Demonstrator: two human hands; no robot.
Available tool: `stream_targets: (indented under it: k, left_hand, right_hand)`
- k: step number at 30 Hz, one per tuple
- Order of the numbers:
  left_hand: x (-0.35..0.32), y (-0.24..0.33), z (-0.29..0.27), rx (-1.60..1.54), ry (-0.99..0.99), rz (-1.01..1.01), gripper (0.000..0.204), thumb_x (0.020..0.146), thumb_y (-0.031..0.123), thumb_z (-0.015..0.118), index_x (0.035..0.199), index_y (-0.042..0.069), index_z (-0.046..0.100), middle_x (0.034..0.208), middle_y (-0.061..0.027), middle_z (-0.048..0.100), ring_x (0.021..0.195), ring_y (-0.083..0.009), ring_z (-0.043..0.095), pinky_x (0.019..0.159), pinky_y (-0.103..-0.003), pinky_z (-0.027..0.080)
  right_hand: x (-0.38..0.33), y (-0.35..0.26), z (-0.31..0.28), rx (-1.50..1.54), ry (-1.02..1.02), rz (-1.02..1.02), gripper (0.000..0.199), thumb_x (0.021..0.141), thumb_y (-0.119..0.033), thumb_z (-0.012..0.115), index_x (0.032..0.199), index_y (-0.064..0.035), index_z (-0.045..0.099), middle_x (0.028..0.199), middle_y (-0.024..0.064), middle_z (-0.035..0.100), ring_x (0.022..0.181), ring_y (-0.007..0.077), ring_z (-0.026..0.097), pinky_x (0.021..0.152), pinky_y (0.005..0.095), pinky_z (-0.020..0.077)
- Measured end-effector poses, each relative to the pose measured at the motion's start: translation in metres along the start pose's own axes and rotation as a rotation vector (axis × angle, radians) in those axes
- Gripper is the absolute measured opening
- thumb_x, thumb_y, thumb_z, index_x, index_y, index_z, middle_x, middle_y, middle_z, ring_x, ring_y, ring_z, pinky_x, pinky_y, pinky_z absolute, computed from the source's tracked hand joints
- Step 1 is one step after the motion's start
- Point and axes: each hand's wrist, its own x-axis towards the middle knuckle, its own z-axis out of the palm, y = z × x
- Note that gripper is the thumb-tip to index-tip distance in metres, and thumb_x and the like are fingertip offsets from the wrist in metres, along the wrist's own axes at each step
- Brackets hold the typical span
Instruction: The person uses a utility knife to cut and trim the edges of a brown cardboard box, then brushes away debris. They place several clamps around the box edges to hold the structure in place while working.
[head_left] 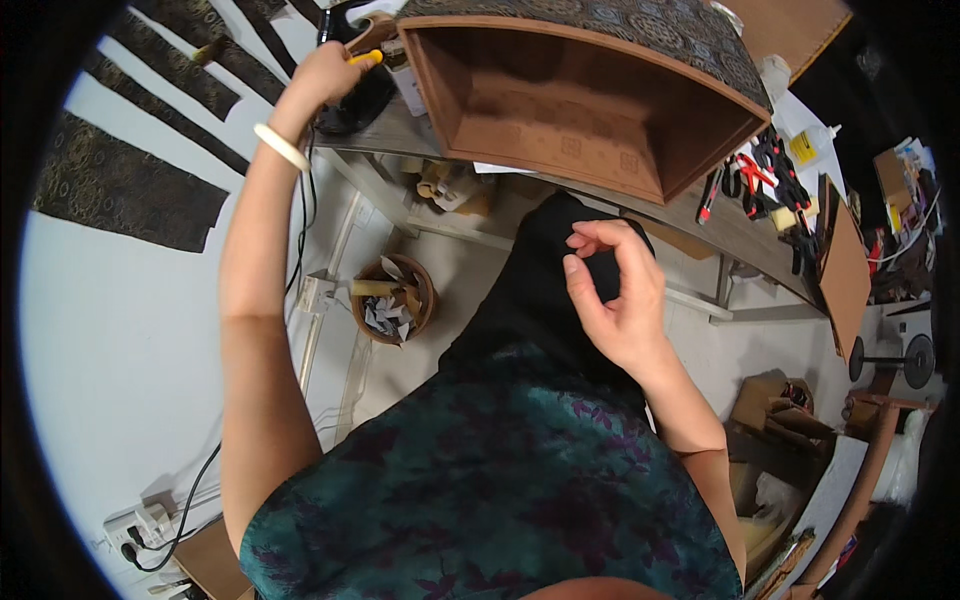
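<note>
My left hand (328,72) is stretched to the far left, its fingers closed round a tool with a yellow handle (367,57). The tool's working end is partly hidden, and its kind is unclear. Beside and below that hand stands a black container or appliance (358,105), partly covered by it. Just to the right, on the workbench, an open-fronted brown box (560,130) lies with its hollow facing me and dark patterned fabric (620,22) over its top. My right hand (622,290) hovers above my lap, fingers curved, thumb apart, holding nothing.
Clamps (780,170), a red-handled tool (752,172) and a glue bottle (815,142) lie at the bench's right. Patterned fabric strips (130,185) hang on the left wall. Below are a waste bin (425,300), black cables and a cardboard box (765,400).
</note>
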Motion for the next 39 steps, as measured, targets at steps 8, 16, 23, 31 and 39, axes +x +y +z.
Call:
stream_targets:
  k: [8,16,23,31,39]
  left_hand:
    - [0.043,0.029,-0.007,0.195,0.080,0.247,0.039,0.085,0.026,0.077,0.112,-0.001,0.072,0.092,-0.0254,0.073,0.087,-0.0379,0.073,0.074,-0.043,0.057]
    - [0.086,-0.066,0.022,0.030,0.316,0.252,0.040,0.082,0.034,0.079,0.101,-0.001,0.076,0.097,-0.0274,0.074,0.093,-0.0401,0.074,0.082,-0.045,0.056]
    - [-0.096,0.066,0.039,-0.267,0.937,0.305,0.018,0.091,0.015,0.076,0.105,0.005,0.074,0.093,-0.0093,0.073,0.081,-0.0230,0.070,0.079,-0.034,0.055]
    - [-0.158,0.172,0.183,-0.602,0.267,0.667,0.020,0.084,0.002,0.071,0.104,0.005,0.072,0.113,-0.0127,0.068,0.105,-0.0324,0.062,0.092,-0.041,0.049]
    - [-0.139,0.211,0.230,-0.664,0.244,0.730,0.026,0.079,0.005,0.076,0.105,0.005,0.072,0.120,-0.0124,0.063,0.112,-0.0361,0.059,0.110,-0.054,0.045]
  right_hand:
    - [0.034,-0.066,-0.067,0.006,-0.114,-0.303,0.015,0.080,0.003,0.075,0.094,0.0001,0.072,0.086,0.0120,0.070,0.069,0.0278,0.066,0.063,0.0358,0.0520]
    - [0.047,-0.125,-0.096,0.161,-0.229,-0.728,0.013,0.078,0.002,0.074,0.091,-0.0026,0.071,0.086,0.0105,0.071,0.072,0.0282,0.067,0.064,0.0361,0.0533]
    - [0.027,-0.086,-0.087,0.109,-0.070,-0.713,0.012,0.077,0.001,0.072,0.087,-0.0049,0.070,0.087,0.0091,0.071,0.073,0.0286,0.067,0.064,0.0364,0.0545]
    - [-0.016,0.146,-0.051,-0.634,-0.087,-0.014,0.026,0.076,0.000,0.071,0.101,-0.0059,0.065,0.124,0.0081,0.067,0.106,0.0300,0.063,0.087,0.0409,0.0527]
    - [-0.002,0.171,-0.050,-0.691,-0.370,0.023,0.036,0.072,-0.003,0.073,0.106,-0.0077,0.063,0.136,0.0049,0.062,0.111,0.0274,0.057,0.091,0.0402,0.0458]
